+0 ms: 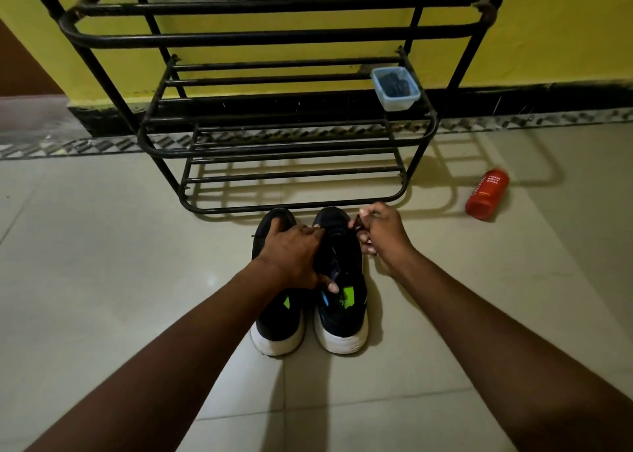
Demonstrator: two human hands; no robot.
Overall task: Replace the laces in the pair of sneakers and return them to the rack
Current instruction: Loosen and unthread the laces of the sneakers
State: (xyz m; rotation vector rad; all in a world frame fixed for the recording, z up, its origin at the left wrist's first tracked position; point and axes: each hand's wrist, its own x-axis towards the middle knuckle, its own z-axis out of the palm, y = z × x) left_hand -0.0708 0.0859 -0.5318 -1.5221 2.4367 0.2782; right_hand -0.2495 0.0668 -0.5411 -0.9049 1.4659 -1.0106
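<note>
Tiled floor, yellow wall, black rack, sneakers, lace

You have two sneakers at your two hands, one rack beyond them, and one box and one bottle to their right.

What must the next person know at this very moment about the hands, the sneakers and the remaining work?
The left hand grips the right sneaker by its upper and lies across the left sneaker.
The right hand pinches a black lace near that shoe's toe end.
Both sneakers stand on the floor before the rack.
Old or new lace: cannot tell.
Left: finish lacing, return the pair to the rack.
</note>
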